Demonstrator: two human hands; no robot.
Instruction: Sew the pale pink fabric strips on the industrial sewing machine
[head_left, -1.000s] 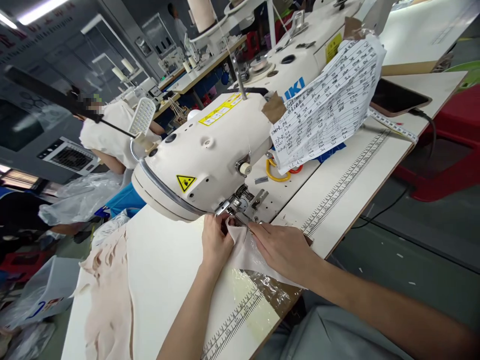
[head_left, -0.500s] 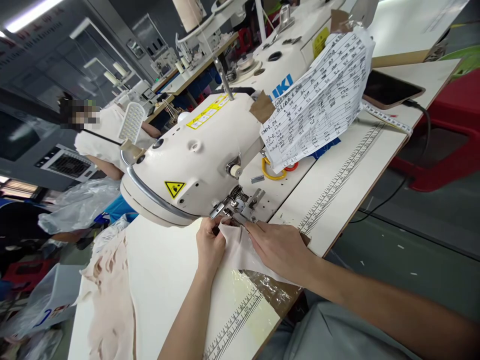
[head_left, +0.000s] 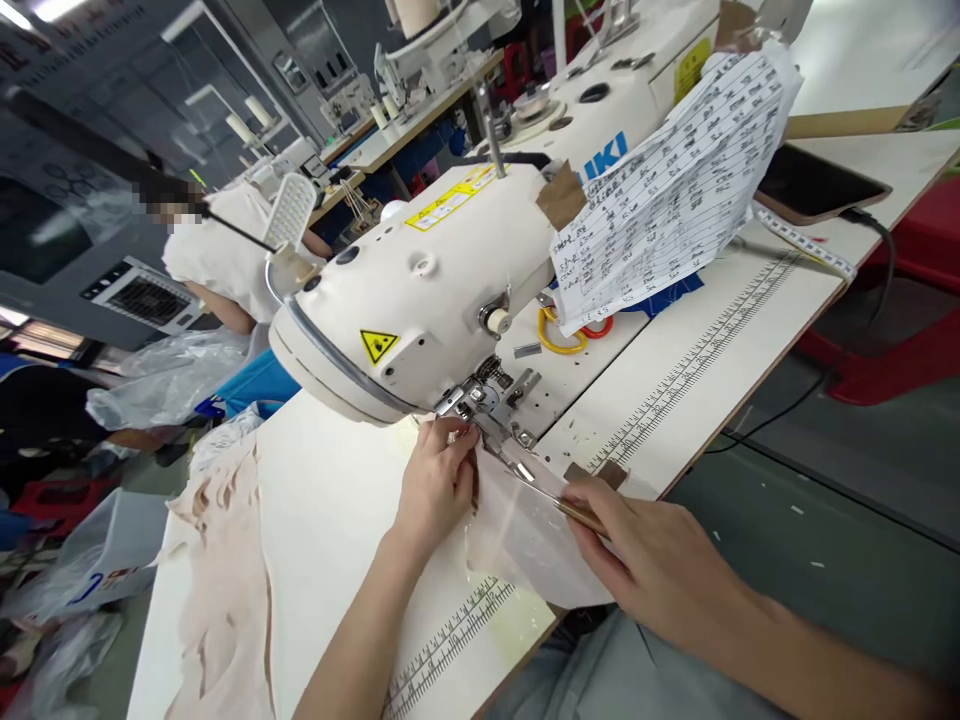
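At the presser foot of a white sewing machine (head_left: 420,270), my left hand (head_left: 435,480) is closed with fingertips pinching the edge of a pale pink fabric piece (head_left: 517,530). The fabric spreads from there toward the table's front edge. My right hand (head_left: 645,550) is closed round a slim metal tool (head_left: 559,502) with a brownish handle; its exact kind is unclear. The tool's tip lies over the fabric, just in front of the presser foot (head_left: 480,400). My left fingers partly hide the needle area.
Cut pink fabric (head_left: 221,590) lies on the table's left side. Behind the needle area are yellow-handled scissors (head_left: 562,345). A handwritten sheet (head_left: 667,190) hangs on the machine, near a phone (head_left: 821,185) and measuring tape (head_left: 802,240). Another person (head_left: 225,240) sits beyond.
My right hand has left the fabric by the presser foot, moved back toward me and now holds a slim metal tool. The left hand stays at the fabric edge. The view has shifted slightly.
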